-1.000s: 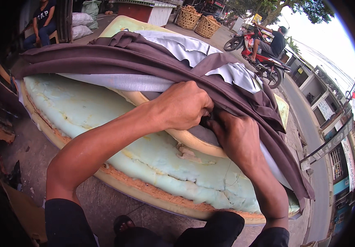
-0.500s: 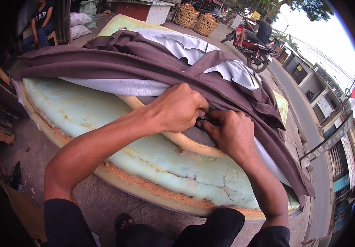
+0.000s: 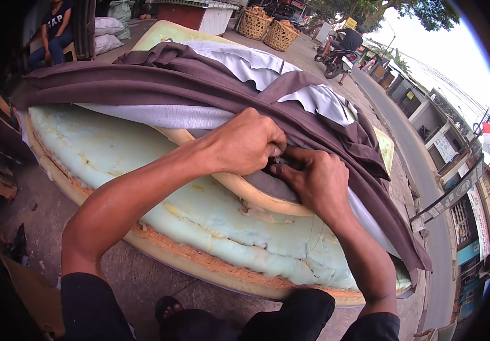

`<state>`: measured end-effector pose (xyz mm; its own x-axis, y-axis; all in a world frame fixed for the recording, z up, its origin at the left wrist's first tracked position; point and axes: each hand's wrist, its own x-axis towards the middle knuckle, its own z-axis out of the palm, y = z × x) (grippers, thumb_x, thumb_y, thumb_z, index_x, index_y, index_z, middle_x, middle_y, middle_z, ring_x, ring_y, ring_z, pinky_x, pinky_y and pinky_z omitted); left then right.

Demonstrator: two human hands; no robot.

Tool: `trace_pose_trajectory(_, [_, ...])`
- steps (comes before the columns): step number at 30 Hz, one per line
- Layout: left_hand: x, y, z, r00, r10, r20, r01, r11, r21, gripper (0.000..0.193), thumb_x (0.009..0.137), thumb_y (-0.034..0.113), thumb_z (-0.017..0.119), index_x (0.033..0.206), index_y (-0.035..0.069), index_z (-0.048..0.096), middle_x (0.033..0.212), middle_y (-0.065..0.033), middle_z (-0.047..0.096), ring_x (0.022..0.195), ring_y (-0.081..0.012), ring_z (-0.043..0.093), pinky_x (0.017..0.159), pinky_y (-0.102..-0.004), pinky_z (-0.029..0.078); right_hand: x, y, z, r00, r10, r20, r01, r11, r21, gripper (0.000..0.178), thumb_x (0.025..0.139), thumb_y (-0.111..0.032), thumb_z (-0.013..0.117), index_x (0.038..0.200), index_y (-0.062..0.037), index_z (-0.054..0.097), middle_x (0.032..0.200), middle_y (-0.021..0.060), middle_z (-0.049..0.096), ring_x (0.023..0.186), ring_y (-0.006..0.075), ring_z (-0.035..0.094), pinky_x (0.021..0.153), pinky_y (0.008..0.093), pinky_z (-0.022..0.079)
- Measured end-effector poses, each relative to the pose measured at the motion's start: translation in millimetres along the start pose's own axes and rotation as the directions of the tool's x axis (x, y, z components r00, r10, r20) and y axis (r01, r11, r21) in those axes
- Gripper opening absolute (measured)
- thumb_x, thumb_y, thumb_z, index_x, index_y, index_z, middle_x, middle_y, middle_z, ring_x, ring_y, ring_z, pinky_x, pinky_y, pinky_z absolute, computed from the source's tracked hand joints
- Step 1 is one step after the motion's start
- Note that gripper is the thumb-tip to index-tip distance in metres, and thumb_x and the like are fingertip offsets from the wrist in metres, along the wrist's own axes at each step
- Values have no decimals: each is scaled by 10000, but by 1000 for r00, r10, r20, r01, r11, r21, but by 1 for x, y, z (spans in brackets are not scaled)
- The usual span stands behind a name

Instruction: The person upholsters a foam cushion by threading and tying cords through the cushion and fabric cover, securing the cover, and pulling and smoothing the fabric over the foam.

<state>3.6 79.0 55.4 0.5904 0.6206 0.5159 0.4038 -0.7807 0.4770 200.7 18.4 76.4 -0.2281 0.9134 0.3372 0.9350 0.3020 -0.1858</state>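
My left hand [image 3: 250, 142] is closed in a pinch at the edge of a brown fabric cover [image 3: 199, 85]; its fingertips are hidden. Close against it, my right hand [image 3: 319, 179] has thumb and forefinger pinched on a fold of the same fabric. Beneath them lies a dark grey cloth panel [image 3: 270, 187], bordered by a curved tan foam strip [image 3: 239, 184]. A thin thread [image 3: 313, 230] hangs below my right hand. Under all this is a large pale green foam cushion [image 3: 199, 210] with a brownish layer along its near edge. The cover's silvery backing [image 3: 160, 116] shows where it is folded back.
Another pale yellow foam piece [image 3: 160, 37] sticks out behind the cover. Beyond are two woven baskets [image 3: 282, 35], a person on a motorbike [image 3: 336, 59] and the road [image 3: 398, 119]. Someone sits at the far left [image 3: 55, 34]. My sandalled foot [image 3: 168, 307] is below the cushion.
The motorbike and rider have moved farther off along the road. My hands stay pinched together in nearly the same place, my left wrist slightly higher. The whole view has shifted a little.
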Motion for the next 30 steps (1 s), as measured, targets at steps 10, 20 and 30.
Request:
trace_pose_trajectory(10, [6,0,-4,999,1,-38,-2,999,-42,187,875,60,730,1045,10,788,932,-209,763,875,-321,777,790,-379,589,9,10,1,998,7,67,-5,999,-31,231,861,-288,759,1063,-211,840,777,190,749,776,387,749,766,489,595])
trace_pose_trajectory(20, [3,-1,-3,1000,-17,-13,16,999,-33,162,877,59,723,1015,8,790,915,-205,766,877,-325,775,810,-383,587,4,-5,-6,994,43,105,-41,999,-19,302,885,-381,779,1092,-167,830,764,179,749,767,383,746,778,471,582])
trace_pose_trajectory(30, [3,0,-3,1000,-17,-9,17,998,-65,149,871,62,734,995,-1,787,907,-211,763,865,-330,773,793,-390,583,6,2,2,996,88,29,-91,989,119,270,906,-393,756,1048,-180,841,703,179,717,731,387,732,731,473,570])
